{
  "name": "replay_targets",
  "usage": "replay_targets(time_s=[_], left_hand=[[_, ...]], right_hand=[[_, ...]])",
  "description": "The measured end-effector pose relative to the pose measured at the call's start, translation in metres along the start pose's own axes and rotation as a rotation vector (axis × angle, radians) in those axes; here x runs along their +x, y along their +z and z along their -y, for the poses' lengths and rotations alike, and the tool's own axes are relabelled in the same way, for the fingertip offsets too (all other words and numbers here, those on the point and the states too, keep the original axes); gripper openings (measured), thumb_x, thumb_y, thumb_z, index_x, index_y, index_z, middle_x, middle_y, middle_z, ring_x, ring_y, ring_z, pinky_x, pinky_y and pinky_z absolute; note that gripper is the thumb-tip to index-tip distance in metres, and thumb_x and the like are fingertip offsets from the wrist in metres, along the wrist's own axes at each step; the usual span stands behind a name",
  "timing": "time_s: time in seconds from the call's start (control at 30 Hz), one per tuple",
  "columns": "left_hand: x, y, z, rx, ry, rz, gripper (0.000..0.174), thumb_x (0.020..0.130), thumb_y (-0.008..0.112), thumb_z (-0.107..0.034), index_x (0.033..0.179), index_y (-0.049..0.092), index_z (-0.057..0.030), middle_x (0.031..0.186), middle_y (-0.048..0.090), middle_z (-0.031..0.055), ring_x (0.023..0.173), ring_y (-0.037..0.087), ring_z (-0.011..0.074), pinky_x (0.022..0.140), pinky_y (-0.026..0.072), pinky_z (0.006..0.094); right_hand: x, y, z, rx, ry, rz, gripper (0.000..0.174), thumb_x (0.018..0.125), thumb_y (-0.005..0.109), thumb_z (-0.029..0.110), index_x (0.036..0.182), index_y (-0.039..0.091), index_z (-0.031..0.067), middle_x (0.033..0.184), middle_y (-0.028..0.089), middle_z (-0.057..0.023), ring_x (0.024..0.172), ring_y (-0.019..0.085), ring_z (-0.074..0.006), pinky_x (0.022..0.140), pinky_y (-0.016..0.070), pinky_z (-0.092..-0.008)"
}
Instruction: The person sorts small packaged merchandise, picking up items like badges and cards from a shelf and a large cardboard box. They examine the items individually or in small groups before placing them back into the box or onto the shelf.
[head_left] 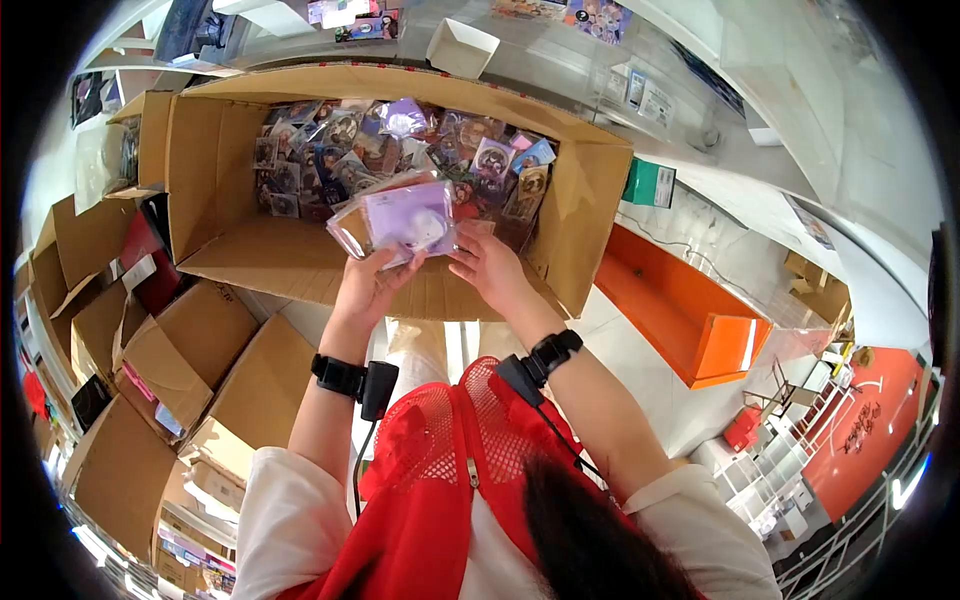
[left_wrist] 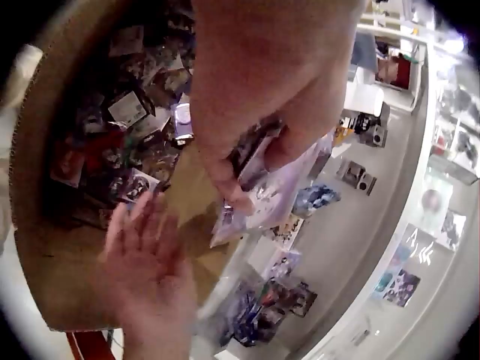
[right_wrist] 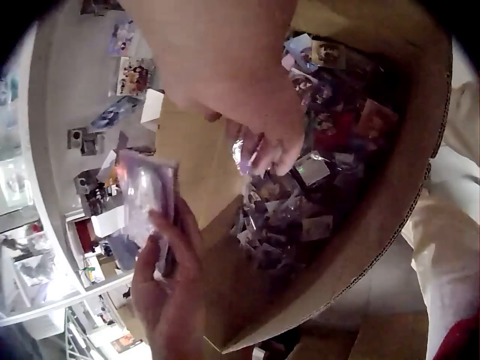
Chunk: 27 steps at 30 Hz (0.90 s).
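My left hand [head_left: 372, 288] grips several flat clear packets, a purple one [head_left: 410, 215] on top, above the carton. In the left wrist view the left hand's [left_wrist: 274, 97] thumb and fingers pinch the packets [left_wrist: 262, 199]; the right wrist view shows them [right_wrist: 146, 191] upright in the left hand [right_wrist: 169, 277]. Just right of the packets is my right hand [head_left: 492, 268], palm visible and fingers loosely bent; in the left wrist view this hand [left_wrist: 154, 274] is blurred and holds nothing visible. A shiny bit shows by the right hand's [right_wrist: 255, 112] fingers; whether they touch it is unclear.
The large cardboard carton [head_left: 590, 215] holds many small packets [head_left: 340, 150]. More cardboard boxes [head_left: 205, 330] stand at the left. An orange bin [head_left: 670, 300] lies to the right, and a small white box [head_left: 462, 48] sits on the shelf beyond the carton.
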<state>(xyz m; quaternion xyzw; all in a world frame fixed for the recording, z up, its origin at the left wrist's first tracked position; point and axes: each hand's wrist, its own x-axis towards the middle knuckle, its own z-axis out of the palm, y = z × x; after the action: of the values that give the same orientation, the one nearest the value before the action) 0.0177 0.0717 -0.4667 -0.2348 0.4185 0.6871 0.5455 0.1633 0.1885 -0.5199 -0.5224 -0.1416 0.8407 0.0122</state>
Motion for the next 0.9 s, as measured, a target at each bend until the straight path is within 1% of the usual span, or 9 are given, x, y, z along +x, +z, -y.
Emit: replay_targets(time_s=[0.07,0.17,0.27,0.33,0.43,0.57,0.63,0.77,0.9], left_hand=[[0.002,0.002,0.009,0.035,-0.010,0.023,0.037,0.079,0.045,0.005,0.115,0.038,-0.0006,0.111,0.046,0.0133,0.100,0.049,0.0252,0.083,0.0478,0.0381],[0.006,0.005,0.020,0.163,-0.072,-0.035,0.035,0.080,0.048,0.002,0.114,0.040,-0.0014,0.109,0.048,0.0113,0.098,0.051,0.0230,0.082,0.0487,0.0358],[0.005,0.015,0.028,0.191,-0.052,-0.025,0.029,0.084,0.047,-0.005,0.111,0.041,0.0007,0.106,0.050,0.0126,0.094,0.053,0.0234,0.081,0.0504,0.0365],[-0.002,0.031,0.022,0.088,-0.079,-0.115,0.026,0.086,0.046,-0.010,0.110,0.041,0.0003,0.102,0.051,0.0121,0.091,0.055,0.0240,0.081,0.0504,0.0371],[-0.001,0.028,0.022,0.023,-0.082,-0.105,0.032,0.087,0.047,-0.020,0.111,0.040,-0.0004,0.103,0.051,0.0134,0.095,0.053,0.0253,0.080,0.0495,0.0364],[0.006,0.014,0.024,0.008,-0.120,-0.067,0.026,0.087,0.046,-0.014,0.109,0.042,-0.0007,0.101,0.052,0.0118,0.090,0.055,0.0244,0.080,0.0498,0.0395],[0.004,0.020,0.020,0.077,-0.145,-0.087,0.025,0.086,0.046,-0.011,0.109,0.043,-0.0002,0.101,0.052,0.0116,0.090,0.055,0.0240,0.079,0.0498,0.0396],[0.006,0.021,0.025,0.198,-0.114,0.024,0.023,0.085,0.045,-0.004,0.108,0.044,-0.0003,0.102,0.053,0.0108,0.092,0.055,0.0232,0.079,0.0501,0.0391],[0.008,0.016,0.023,0.108,-0.064,-0.012,0.024,0.084,0.047,-0.004,0.107,0.045,0.0001,0.103,0.052,0.0108,0.093,0.054,0.0227,0.078,0.0505,0.0390]], right_hand=[[-0.012,0.007,0.011,0.054,-0.017,0.096,0.034,0.085,0.047,0.026,0.111,0.047,0.0049,0.101,0.055,-0.0038,0.092,0.052,-0.0151,0.078,0.0405,-0.0310],[-0.025,0.016,0.030,-0.421,-0.202,0.109,0.032,0.083,0.052,0.024,0.107,0.049,0.0028,0.095,0.057,-0.0041,0.087,0.053,-0.0126,0.070,0.0430,-0.0252],[-0.021,0.011,0.031,-0.666,-0.377,0.035,0.028,0.081,0.056,0.018,0.103,0.049,0.0020,0.089,0.057,-0.0040,0.081,0.054,-0.0120,0.065,0.0444,-0.0237],[-0.023,0.009,0.037,-0.576,-0.301,0.028,0.029,0.082,0.054,0.017,0.105,0.048,0.0025,0.094,0.055,-0.0040,0.081,0.054,-0.0126,0.069,0.0446,-0.0260],[-0.023,0.001,0.039,-0.380,-0.232,0.000,0.029,0.082,0.053,0.016,0.107,0.047,0.0026,0.095,0.055,-0.0043,0.081,0.054,-0.0131,0.071,0.0446,-0.0269],[-0.029,-0.004,0.041,-0.289,-0.218,-0.013,0.028,0.082,0.051,0.015,0.107,0.046,0.0029,0.095,0.055,-0.0050,0.081,0.054,-0.0136,0.071,0.0448,-0.0270],[-0.033,-0.005,0.043,-0.412,-0.212,0.014,0.027,0.083,0.050,0.014,0.107,0.046,0.0033,0.097,0.055,-0.0053,0.083,0.054,-0.0138,0.072,0.0450,-0.0277],[-0.031,-0.012,0.037,-0.515,-0.200,0.072,0.026,0.084,0.049,0.014,0.107,0.046,0.0035,0.099,0.054,-0.0052,0.085,0.054,-0.0142,0.072,0.0451,-0.0280],[-0.025,-0.015,0.033,-0.218,-0.153,-0.014,0.029,0.083,0.051,0.013,0.109,0.043,0.0037,0.100,0.053,-0.0057,0.085,0.055,-0.0174,0.071,0.0455,-0.0301]])
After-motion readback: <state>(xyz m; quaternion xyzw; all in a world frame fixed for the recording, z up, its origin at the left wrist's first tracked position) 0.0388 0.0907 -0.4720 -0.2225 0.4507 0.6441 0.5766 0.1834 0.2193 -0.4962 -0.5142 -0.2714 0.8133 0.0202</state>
